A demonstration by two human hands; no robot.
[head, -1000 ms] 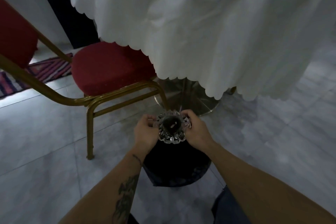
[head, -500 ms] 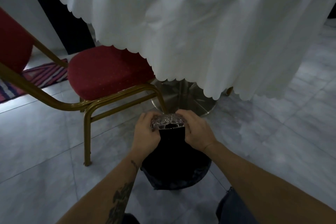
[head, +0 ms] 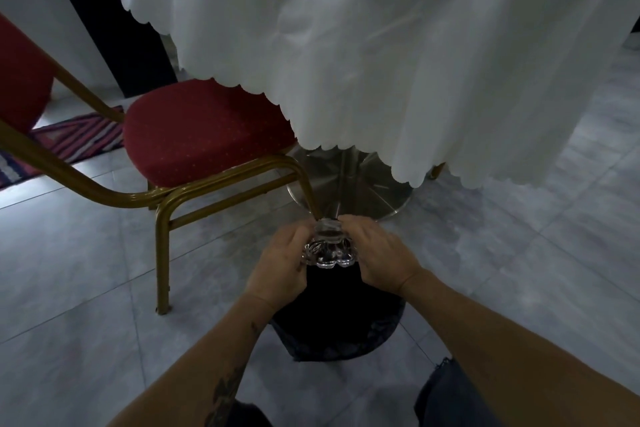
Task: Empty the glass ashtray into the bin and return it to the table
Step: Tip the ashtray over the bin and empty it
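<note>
A clear cut-glass ashtray point(head: 329, 250) is turned upside down, its base pointing up and away from me, right over the mouth of a black bin point(head: 337, 319) on the floor. My left hand point(head: 280, 262) grips its left side and my right hand point(head: 379, 253) grips its right side. The bin's inside is dark and its contents are hidden. The round table point(head: 398, 45), draped in a white scalloped cloth, stands just beyond the bin.
A red padded chair point(head: 204, 128) with a gold metal frame stands at the left, its front leg close to the bin. The table's shiny metal foot point(head: 367, 187) is behind my hands. A striped rug point(head: 72, 135) lies at far left on grey floor tiles.
The ashtray went from facing up, with dark contents showing, through tilted on edge, to fully upside down over the bin. Both hands kept hold of it.
</note>
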